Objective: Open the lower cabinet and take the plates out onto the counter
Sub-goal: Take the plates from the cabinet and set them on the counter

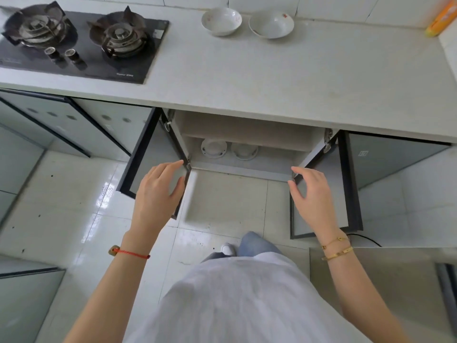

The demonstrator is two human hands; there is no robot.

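Observation:
The lower cabinet (247, 167) under the white counter (272, 78) stands with both glass doors swung outward. Inside on its floor sit two white plates, one at the left (214, 148) and one beside it at the right (244, 151). My left hand (158, 191) rests with spread fingers against the free edge of the left door (138, 167). My right hand (314, 194) touches the edge of the right door (346, 184) with fingertips apart. Neither hand holds a plate.
Two white bowls (221, 21) (271, 24) stand at the back of the counter. A black two-burner gas hob (74, 40) lies at the left. An orange-yellow package (441, 19) leans at the far right. A steel surface (395, 280) is at my lower right.

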